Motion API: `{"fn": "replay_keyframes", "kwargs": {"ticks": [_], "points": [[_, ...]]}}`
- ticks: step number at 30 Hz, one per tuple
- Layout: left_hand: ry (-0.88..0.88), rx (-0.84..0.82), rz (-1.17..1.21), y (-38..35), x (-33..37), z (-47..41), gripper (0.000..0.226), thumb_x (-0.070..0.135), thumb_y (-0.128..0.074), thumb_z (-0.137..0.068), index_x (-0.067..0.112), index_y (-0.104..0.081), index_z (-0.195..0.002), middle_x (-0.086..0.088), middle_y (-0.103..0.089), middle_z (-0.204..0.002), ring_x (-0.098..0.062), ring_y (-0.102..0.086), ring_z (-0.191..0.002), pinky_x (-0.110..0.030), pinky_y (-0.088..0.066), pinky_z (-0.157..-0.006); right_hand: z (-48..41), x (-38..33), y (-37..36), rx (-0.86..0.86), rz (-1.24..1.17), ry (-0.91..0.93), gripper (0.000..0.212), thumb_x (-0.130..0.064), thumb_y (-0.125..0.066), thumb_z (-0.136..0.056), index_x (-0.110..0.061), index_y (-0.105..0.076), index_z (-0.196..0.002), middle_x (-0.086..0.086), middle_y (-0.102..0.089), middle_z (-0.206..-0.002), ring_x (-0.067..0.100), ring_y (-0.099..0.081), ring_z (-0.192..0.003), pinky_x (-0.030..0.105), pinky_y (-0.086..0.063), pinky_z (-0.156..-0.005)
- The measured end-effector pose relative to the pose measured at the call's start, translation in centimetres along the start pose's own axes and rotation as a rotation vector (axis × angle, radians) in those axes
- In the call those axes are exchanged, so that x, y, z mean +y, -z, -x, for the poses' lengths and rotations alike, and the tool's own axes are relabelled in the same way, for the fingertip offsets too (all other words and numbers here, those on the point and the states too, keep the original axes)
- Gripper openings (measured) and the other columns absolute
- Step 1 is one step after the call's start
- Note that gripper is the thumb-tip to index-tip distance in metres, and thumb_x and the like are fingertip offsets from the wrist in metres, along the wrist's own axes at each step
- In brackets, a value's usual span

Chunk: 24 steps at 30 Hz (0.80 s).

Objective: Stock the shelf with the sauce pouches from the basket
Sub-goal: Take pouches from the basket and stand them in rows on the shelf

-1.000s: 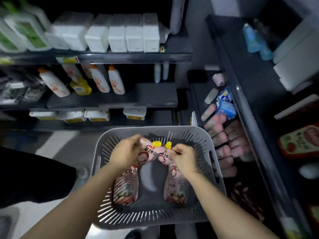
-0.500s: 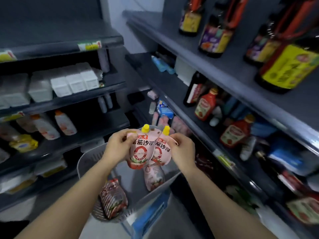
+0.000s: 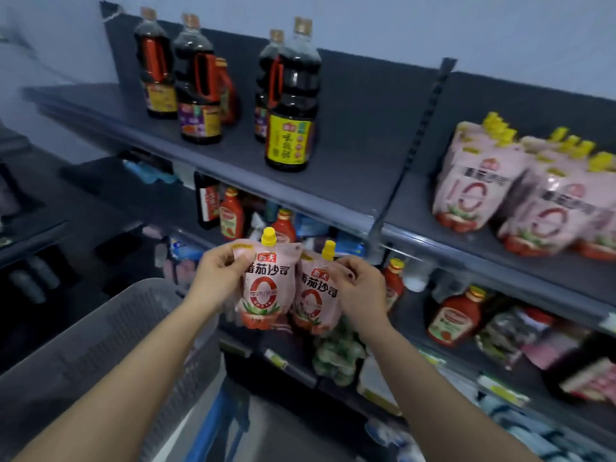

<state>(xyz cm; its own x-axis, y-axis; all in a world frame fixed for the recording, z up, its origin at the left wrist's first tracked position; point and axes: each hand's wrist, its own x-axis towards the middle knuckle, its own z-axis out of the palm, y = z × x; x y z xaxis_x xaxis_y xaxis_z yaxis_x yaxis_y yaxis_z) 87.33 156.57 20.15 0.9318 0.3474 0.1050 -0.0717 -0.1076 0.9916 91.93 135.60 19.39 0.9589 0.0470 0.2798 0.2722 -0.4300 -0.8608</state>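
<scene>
Dim grey store shelving fills my right side. Nearest, lower left, sits the grey slotted basket [image 3: 110,335]. Just beyond it my left hand [image 3: 216,275] pinches the top corner of one sauce pouch [image 3: 265,285], and my right hand [image 3: 361,291] grips a second pouch [image 3: 315,295], the two touching. Half a second ago they hung lower, just above the basket. Each is pink, with a yellow cap, a red ring and printed tomatoes. Farther right, matching pouches [image 3: 520,195] stand on the upper shelf [image 3: 333,181], dark bottles [image 3: 290,105] to their left.
</scene>
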Motion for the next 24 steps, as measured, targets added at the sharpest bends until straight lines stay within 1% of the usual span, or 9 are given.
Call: {"fn": "replay_keyframes", "kwargs": {"ticks": [4,6,9,12,17,19,22,23,24], "points": [[-0.025,-0.038,-0.007,-7.2,2.3,2.4,0.013,0.007,-0.056,-0.093,0.012,-0.068,-0.093,0.011,-0.068,-0.069,-0.008,-0.063,-0.068,-0.011,-0.047,-0.054,1.8,1.8,8.8,0.104,0.08,-0.002,0.022,-0.027,-0.065,-0.089,-0.033,-0.059,-0.068,-0.01,-0.064,-0.07,0.012,-0.062,-0.072,0.035,-0.049,-0.066],[-0.038,-0.078,0.006,-11.3,3.6,4.0,0.015,0.008,-0.056,-0.093,0.014,-0.068,-0.089,0.008,-0.066,-0.066,-0.01,-0.061,-0.061,-0.017,-0.047,-0.05,3.1,2.5,13.6,0.156,0.106,0.001,0.02,-0.026,-0.066,-0.088,-0.029,-0.06,-0.069,-0.01,-0.063,-0.069,0.012,-0.061,-0.071,0.036,-0.049,-0.066],[-0.05,-0.152,0.01,-17.2,5.2,6.4,0.015,0.012,-0.056,-0.094,0.014,-0.069,-0.087,0.006,-0.067,-0.061,-0.017,-0.057,-0.055,-0.025,-0.043,-0.048,5.3,3.5,20.7,0.24,0.161,0.051,0.034,-0.018,-0.067,-0.086,-0.033,-0.052,-0.059,-0.012,-0.057,-0.062,0.009,-0.055,-0.064,0.033,-0.044,-0.06],[-0.076,-0.228,0.051,-22.9,7.0,8.9,0.017,0.011,-0.056,-0.094,0.018,-0.069,-0.085,0.006,-0.069,-0.06,-0.011,-0.058,-0.053,-0.022,-0.044,-0.051,7.4,4.3,27.3,0.289,0.193,0.013,0.026,-0.014,-0.064,-0.082,-0.028,-0.057,-0.061,-0.01,-0.062,-0.065,0.012,-0.057,-0.067,0.033,-0.046,-0.061],[-0.098,-0.367,0.109,-31.9,10.7,11.9,0.019,0.008,-0.056,-0.094,0.019,-0.067,-0.082,0.015,-0.071,-0.062,-0.003,-0.065,-0.061,-0.017,-0.051,-0.057,9.9,5.1,37.0,0.365,0.151,-0.064,0.021,-0.013,-0.065,-0.081,-0.025,-0.061,-0.064,-0.011,-0.062,-0.065,0.006,-0.055,-0.066,0.026,-0.041,-0.061],[-0.104,-0.418,0.102,-35.0,12.3,12.8,0.017,0.011,-0.058,-0.093,0.019,-0.069,-0.082,0.009,-0.073,-0.067,-0.008,-0.068,-0.068,-0.026,-0.055,-0.067,10.4,5.3,40.3,0.404,0.108,-0.075,0.018,-0.013,-0.068,-0.081,-0.021,-0.062,-0.065,-0.01,-0.062,-0.066,0.007,-0.055,-0.066,0.027,-0.043,-0.063],[-0.136,-0.488,0.092,-39.2,14.4,13.3,0.013,0.016,-0.062,-0.091,0.01,-0.07,-0.083,-0.012,-0.075,-0.082,-0.038,-0.07,-0.082,-0.053,-0.055,-0.082,10.5,5.6,45.0,0.458,0.073,-0.09,0.014,-0.013,-0.068,-0.082,-0.018,-0.065,-0.069,-0.006,-0.064,-0.068,0.009,-0.057,-0.067,0.026,-0.045,-0.063],[-0.145,-0.51,0.09,-40.6,15.0,13.3,0.015,0.018,-0.063,-0.091,0.008,-0.07,-0.083,-0.014,-0.075,-0.083,-0.04,-0.07,-0.082,-0.055,-0.054,-0.082,10.4,5.7,46.4,0.474,0.061,-0.091,0.011,-0.013,-0.068,-0.082,-0.015,-0.067,-0.071,-0.003,-0.066,-0.07,0.01,-0.058,-0.068,0.026,-0.047,-0.064],[-0.156,-0.533,0.095,-42.0,15.6,13.2,0.015,0.019,-0.063,-0.091,0.01,-0.07,-0.081,-0.009,-0.076,-0.08,-0.034,-0.071,-0.079,-0.05,-0.056,-0.079,10.2,5.8,47.7,0.49,0.047,-0.094,0.009,-0.012,-0.069,-0.082,-0.012,-0.068,-0.074,0.0,-0.067,-0.072,0.012,-0.059,-0.069,0.027,-0.048,-0.064]]}}
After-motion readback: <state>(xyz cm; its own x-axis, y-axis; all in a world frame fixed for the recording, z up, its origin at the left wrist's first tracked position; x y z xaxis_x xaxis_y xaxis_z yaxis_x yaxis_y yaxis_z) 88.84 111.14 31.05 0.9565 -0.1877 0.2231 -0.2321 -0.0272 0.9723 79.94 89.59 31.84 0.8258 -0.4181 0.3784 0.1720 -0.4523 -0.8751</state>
